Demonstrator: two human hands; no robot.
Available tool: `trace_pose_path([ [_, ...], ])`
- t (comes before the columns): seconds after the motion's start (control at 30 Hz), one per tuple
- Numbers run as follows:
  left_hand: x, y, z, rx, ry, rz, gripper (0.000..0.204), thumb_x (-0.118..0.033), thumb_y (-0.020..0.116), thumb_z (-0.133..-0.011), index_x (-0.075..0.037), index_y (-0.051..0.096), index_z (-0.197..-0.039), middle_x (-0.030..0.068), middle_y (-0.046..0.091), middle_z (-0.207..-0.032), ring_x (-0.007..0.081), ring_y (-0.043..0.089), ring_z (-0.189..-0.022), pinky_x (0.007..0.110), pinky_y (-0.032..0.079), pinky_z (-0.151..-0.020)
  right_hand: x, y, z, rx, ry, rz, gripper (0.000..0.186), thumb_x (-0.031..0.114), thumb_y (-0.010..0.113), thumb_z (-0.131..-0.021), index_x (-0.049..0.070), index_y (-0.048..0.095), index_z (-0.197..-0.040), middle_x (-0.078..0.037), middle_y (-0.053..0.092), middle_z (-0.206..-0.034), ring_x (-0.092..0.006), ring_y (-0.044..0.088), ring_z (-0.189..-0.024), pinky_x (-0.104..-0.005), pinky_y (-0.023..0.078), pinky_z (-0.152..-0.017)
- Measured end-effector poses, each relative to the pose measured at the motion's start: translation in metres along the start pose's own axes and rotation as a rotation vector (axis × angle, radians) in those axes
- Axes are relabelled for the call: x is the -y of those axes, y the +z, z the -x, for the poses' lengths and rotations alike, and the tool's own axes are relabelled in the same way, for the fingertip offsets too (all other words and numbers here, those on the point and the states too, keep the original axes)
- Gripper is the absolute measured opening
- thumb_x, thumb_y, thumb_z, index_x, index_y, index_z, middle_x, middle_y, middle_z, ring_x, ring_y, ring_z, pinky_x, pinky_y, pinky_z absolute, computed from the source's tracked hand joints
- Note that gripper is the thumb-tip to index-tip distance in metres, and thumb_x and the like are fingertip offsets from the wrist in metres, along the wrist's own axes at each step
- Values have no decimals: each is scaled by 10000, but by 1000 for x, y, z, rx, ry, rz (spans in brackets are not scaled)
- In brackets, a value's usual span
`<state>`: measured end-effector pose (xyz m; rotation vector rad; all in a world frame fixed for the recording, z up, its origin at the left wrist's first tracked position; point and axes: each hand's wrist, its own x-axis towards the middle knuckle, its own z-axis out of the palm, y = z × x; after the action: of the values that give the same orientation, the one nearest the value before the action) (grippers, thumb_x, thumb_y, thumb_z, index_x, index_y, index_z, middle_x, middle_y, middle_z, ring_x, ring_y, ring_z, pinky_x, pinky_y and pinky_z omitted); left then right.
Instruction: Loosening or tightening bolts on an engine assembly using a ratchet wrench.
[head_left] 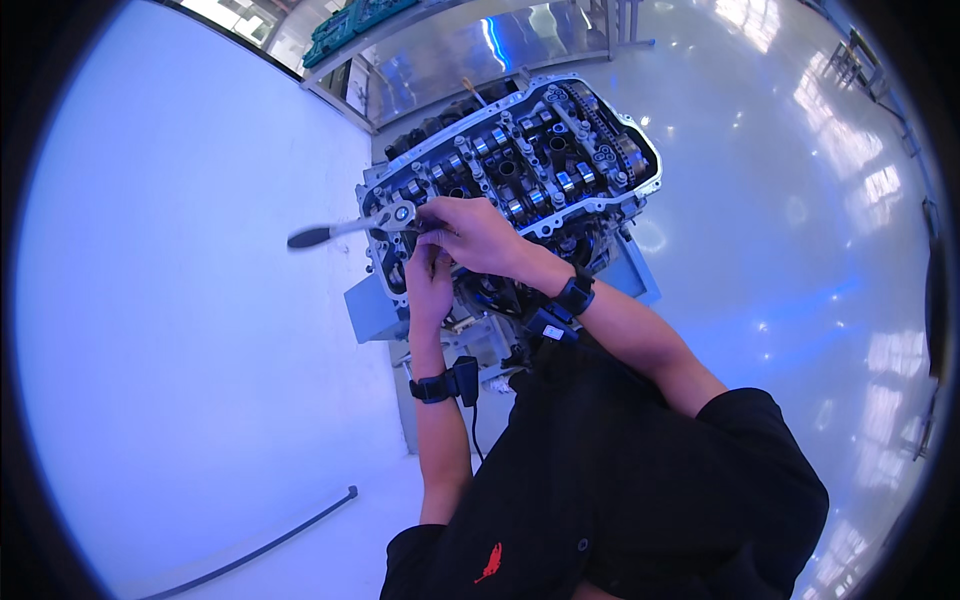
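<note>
Over the left end of the engine [508, 172], the right hand [478, 236] is grasping the ratchet wrench [376, 221] at its head. The left hand [431, 288] is curling there; what it is holding, I cannot tell.

Your right hand [468, 235] and left hand [430, 285] meet over the near left end of the engine [508, 168], the left one closer to you. The ratchet [352, 227] runs from your right fingertips out to the left; whatever lies under those fingertips is hard to make out. Beyond the grip and rightward spreads the engine, its chain [612, 130] at the far right end. Behind the engine stands a bench [455, 62] with a case [352, 28] on it, ahead of the grip.
</note>
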<state>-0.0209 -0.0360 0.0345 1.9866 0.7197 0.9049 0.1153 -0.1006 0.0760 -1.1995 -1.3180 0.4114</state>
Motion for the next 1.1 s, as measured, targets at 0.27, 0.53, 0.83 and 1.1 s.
trace_pose_path([
  [0.27,48,-13,6,-134,-80,-78,184,-30,538,-900,34,588,-1065,100,672,-913,124,605,-787,281,476,-711,-4,20,6,111,-81,48,284,64,600,-866,7,608,-1144,-190,659,-969,-340,643,-918,-398,508,-816],
  [0.53,12,-9,-2,-46,38,-84,147,-18,634,-827,36,619,-963,117,686,-897,152,647,-825,309,504,-704,-9,28,20,-168,-154,56,262,112,718,-807,23,645,-1043,-81,614,-925,-255,636,-839,-340,514,-742],
  [0.83,4,-4,-4,76,35,65,236,0,552,-859,22,603,-1089,135,670,-954,179,638,-867,304,483,-776,-1,8,8,-129,75,-128,175,42,697,-809,-7,631,-964,-156,675,-910,-301,680,-859,-374,538,-757],
  [1.1,13,-4,-6,-9,-28,-49,175,-23,562,-863,27,589,-1028,75,619,-735,75,501,-671,260,421,-601,-4,0,1,5,-20,127,181,128,607,-894,17,604,-1036,-173,653,-877,-356,638,-852,-409,508,-733],
])
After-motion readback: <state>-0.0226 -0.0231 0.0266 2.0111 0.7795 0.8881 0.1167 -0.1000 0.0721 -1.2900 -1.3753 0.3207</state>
